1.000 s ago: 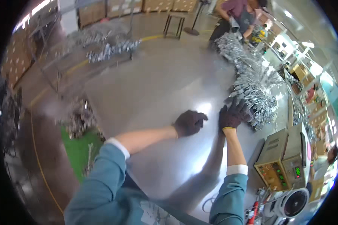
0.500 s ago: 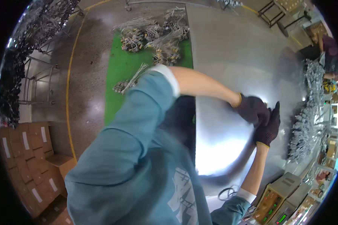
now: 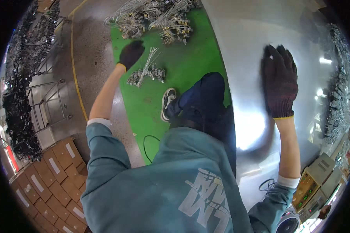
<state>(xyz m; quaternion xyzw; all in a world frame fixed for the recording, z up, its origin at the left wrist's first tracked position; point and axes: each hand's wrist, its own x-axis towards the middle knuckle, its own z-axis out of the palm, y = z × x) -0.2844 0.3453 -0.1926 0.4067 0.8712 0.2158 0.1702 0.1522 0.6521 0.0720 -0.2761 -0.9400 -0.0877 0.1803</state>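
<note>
My right hand (image 3: 280,81), in a dark knitted glove with a yellow cuff edge, lies over the shiny metal tabletop (image 3: 247,97) with its fingers stretched out. I see nothing in it. My left hand (image 3: 132,54), gloved the same way, is out to the left above the edge of the green floor strip. Motion blurs its fingers, so I cannot make out how they are held. Closest to it is a small bundle of grey cables with connectors (image 3: 147,75) on the green floor (image 3: 182,58). Farther off lies a larger pile of cable bundles (image 3: 155,19), some with yellowish ends.
Stacked cardboard boxes (image 3: 46,182) fill the lower left. Metal racks (image 3: 46,101) hung with dark cables stand along the left. More cables (image 3: 336,101) line the table's right side. An instrument with green digits (image 3: 313,180) sits lower right, near a black cord loop (image 3: 266,184).
My hands, together over the table before, are now apart. The left has swung far left above the floor; the right has opened out flat. My view has turned toward the green floor.
</note>
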